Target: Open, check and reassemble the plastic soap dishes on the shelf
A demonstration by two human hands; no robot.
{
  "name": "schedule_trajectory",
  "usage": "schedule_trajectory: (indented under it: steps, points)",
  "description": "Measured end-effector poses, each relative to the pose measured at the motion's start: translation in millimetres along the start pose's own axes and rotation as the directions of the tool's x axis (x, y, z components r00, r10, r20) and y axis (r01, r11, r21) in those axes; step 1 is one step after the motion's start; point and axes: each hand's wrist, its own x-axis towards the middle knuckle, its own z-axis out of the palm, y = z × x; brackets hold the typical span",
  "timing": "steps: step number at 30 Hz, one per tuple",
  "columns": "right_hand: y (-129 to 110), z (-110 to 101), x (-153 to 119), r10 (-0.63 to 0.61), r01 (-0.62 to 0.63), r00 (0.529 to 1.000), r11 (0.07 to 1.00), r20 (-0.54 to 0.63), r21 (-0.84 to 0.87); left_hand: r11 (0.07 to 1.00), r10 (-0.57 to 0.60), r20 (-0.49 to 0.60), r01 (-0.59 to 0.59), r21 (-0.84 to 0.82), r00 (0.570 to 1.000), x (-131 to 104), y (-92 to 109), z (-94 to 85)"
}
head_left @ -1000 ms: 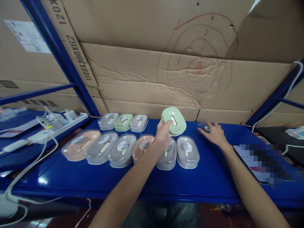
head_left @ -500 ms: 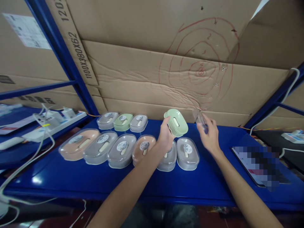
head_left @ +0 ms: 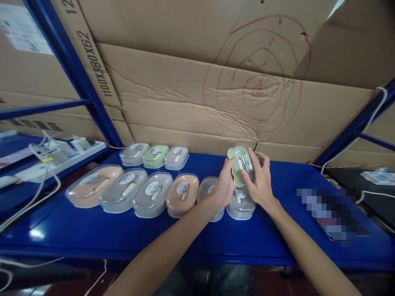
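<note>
My left hand (head_left: pixel 224 187) is closed on the edge of a light green rounded box (head_left: pixel 236 176) with a pale oblong piece on its top. The box is tilted and held up above the row of boxes. My right hand (head_left: pixel 261 181) is closed on a clear plastic cover (head_left: pixel 247 163), thumb on the near side, pressing it against the top of the green box. Whether the cover is fully seated cannot be seen. Just below both hands stands a grey box (head_left: pixel 241 210) under a clear cover with a round label. Another grey box (head_left: pixel 216 216) is partly hidden behind my left wrist.
Several covered boxes stand on the blue table (head_left: pixel 271 242), among them a pink one (head_left: pixel 182 195) and a green one (head_left: pixel 156 157) further back. A tablet-like item (head_left: pixel 330 218), partly blurred out, lies right. Power strips (head_left: pixel 74 156) and cables are left. Cardboard (head_left: pixel 173 90) walls the back.
My right hand has brought the clear cover leftward onto the green box. My left hand has moved the box slightly right and turned it toward the cover. The view has shifted a little.
</note>
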Motion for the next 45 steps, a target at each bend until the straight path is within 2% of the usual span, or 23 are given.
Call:
schedule_trajectory:
  steps: [3,5,10,16,20,23,26,28,31,35,39,45]
  points:
    - [-0.1,1.5,-1.6,0.007,-0.007,1.000,1.000,0.010,0.004,0.999,-0.049,0.032,0.050,-0.020,0.998,-0.3,0.8,-0.5]
    - [-0.3,2.5,-2.8,0.020,-0.021,1.000,1.000,0.021,0.005,0.999,-0.041,0.025,0.042,-0.020,0.999,-0.1,1.2,-1.2]
    - [-1.3,4.2,-5.6,0.039,-0.039,0.998,0.999,0.049,0.000,1.000,0.014,-0.003,-0.014,0.019,1.000,-0.2,-0.3,-1.8]
    - [-4.4,3.0,-6.3,0.004,-0.005,0.998,1.000,0.055,0.005,0.979,0.115,-0.052,-0.104,0.176,0.992,-2.4,-3.4,-1.1]
    - [-5.9,0.9,-4.7,0.003,-0.005,1.000,0.996,0.022,0.090,0.973,0.133,-0.065,-0.118,0.198,0.989,-2.8,-0.8,-0.7]
    - [-2.1,1.6,-1.3,0.099,-0.092,0.995,0.977,-0.024,0.193,0.975,0.140,-0.070,-0.125,0.183,0.988,-2.1,2.3,0.1]
    - [5.1,4.7,4.5,0.283,-0.256,0.959,0.868,-0.001,0.426,0.977,0.154,-0.051,-0.145,0.157,0.987,-0.6,4.5,-0.1]
    - [8.6,5.9,8.9,0.389,-0.390,0.911,0.706,0.136,0.592,0.977,0.160,-0.043,-0.152,0.151,0.986,0.5,6.1,-1.1]
    - [8.9,3.8,14.3,0.439,-0.551,0.823,0.460,0.361,0.696,0.979,0.146,-0.039,-0.139,0.146,0.989,1.5,9.1,-2.5]
    - [4.4,-2.4,17.6,0.470,-0.604,0.759,0.249,0.450,0.757,0.977,0.131,-0.019,-0.126,0.173,0.991,1.6,12.5,-3.2]
    - [3.4,-6.2,19.0,0.440,-0.624,0.737,0.151,0.513,0.767,0.963,0.144,-0.003,-0.140,0.228,0.990,1.2,14.5,-3.5]
    - [1.6,-9.3,19.7,0.419,-0.627,0.738,0.135,0.529,0.767,0.950,0.131,-0.001,-0.125,0.287,0.991,7.4,14.5,-7.7]
